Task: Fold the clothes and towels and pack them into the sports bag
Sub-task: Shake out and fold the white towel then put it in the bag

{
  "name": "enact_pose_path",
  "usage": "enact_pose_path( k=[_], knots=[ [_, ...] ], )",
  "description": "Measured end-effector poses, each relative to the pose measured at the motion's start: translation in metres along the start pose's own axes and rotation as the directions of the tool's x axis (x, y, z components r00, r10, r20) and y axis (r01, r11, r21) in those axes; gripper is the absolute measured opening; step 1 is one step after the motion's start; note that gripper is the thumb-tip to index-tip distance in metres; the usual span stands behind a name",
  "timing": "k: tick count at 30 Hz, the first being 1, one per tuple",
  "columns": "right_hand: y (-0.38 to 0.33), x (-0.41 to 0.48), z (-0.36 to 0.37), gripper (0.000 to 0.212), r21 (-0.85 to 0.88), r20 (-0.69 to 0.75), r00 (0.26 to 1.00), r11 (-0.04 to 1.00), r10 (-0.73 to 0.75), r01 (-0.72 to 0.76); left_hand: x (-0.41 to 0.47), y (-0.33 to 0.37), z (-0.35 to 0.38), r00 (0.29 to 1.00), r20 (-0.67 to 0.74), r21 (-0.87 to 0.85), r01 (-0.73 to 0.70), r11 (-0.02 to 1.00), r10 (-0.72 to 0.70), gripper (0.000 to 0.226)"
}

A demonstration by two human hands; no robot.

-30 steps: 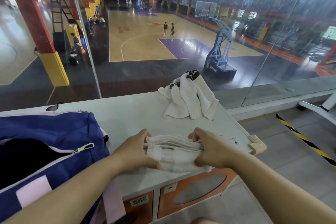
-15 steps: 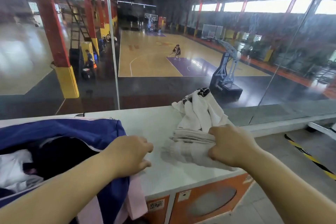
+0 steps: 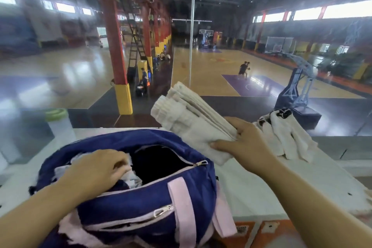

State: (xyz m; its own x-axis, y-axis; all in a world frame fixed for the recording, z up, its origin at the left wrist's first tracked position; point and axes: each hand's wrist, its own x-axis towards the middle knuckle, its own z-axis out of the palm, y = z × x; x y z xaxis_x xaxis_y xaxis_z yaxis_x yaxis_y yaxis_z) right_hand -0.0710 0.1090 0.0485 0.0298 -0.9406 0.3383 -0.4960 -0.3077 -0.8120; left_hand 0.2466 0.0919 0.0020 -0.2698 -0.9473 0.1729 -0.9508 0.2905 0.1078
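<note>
1. The right grip (image 3: pixel 244 145) is clenched on 1 end of the folded white towel (image 3: pixel 189 119), pinching it between thumb and fingers.
2. The towel is held in the air off the bench (image 3: pixel 251 193). It tilts up and away to the left, and its free end is above the far rim of the sports bag (image 3: pixel 141 203).
3. The navy bag with pink straps lies on the white bench with its top zip open, showing a dark interior.
4. The left grip (image 3: pixel 96 169) sits in the left part of that opening, fingers curled down onto pale cloth (image 3: pixel 132 179) inside. Because of blur, I cannot tell whether it grasps the cloth or only presses it.
5. A crumpled white garment (image 3: pixel 285 139) with black markings lies on the bench just beyond the right grip, near the glass.
6. A blurred bottle (image 3: pixel 58 123) with a green cap stands on the bench beyond the bag's left end.
</note>
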Motion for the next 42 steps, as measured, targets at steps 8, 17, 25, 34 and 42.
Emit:
enact_pose_path(
  k=[8, 17, 25, 34, 42],
  knots=[
    [-0.011, 0.015, 0.092, 0.043, 0.005, 0.246, 0.963, 0.993, -0.113, 0.115, -0.035, -0.067, -0.003, 0.951, -0.019, -0.003, 0.309, 0.951, -0.309, 0.009],
    [-0.034, 0.018, 0.138, 0.032, -0.1, 0.493, 0.851, 0.96, -0.18, 0.262, -0.054, -0.096, -0.015, 0.881, 0.216, -0.097, 0.449, 0.888, -0.422, 0.045],
    [-0.037, 0.038, 0.158, 0.014, -0.328, 0.689, 0.72, 0.849, -0.085, 0.413, -0.048, -0.103, -0.026, 0.903, 0.165, -0.067, 0.41, 0.91, -0.395, 0.04],
    [-0.04, 0.042, 0.18, 0.019, -0.313, 0.713, 0.693, 0.838, -0.103, 0.446, -0.036, -0.092, -0.034, 0.935, 0.189, 0.052, 0.297, 0.954, -0.301, 0.036],
    [-0.037, 0.036, 0.175, 0.083, -0.483, 0.66, 0.745, 0.701, -0.103, 0.525, -0.034, -0.093, -0.046, 0.945, 0.161, -0.053, 0.295, 0.954, -0.284, 0.033]
  ],
)
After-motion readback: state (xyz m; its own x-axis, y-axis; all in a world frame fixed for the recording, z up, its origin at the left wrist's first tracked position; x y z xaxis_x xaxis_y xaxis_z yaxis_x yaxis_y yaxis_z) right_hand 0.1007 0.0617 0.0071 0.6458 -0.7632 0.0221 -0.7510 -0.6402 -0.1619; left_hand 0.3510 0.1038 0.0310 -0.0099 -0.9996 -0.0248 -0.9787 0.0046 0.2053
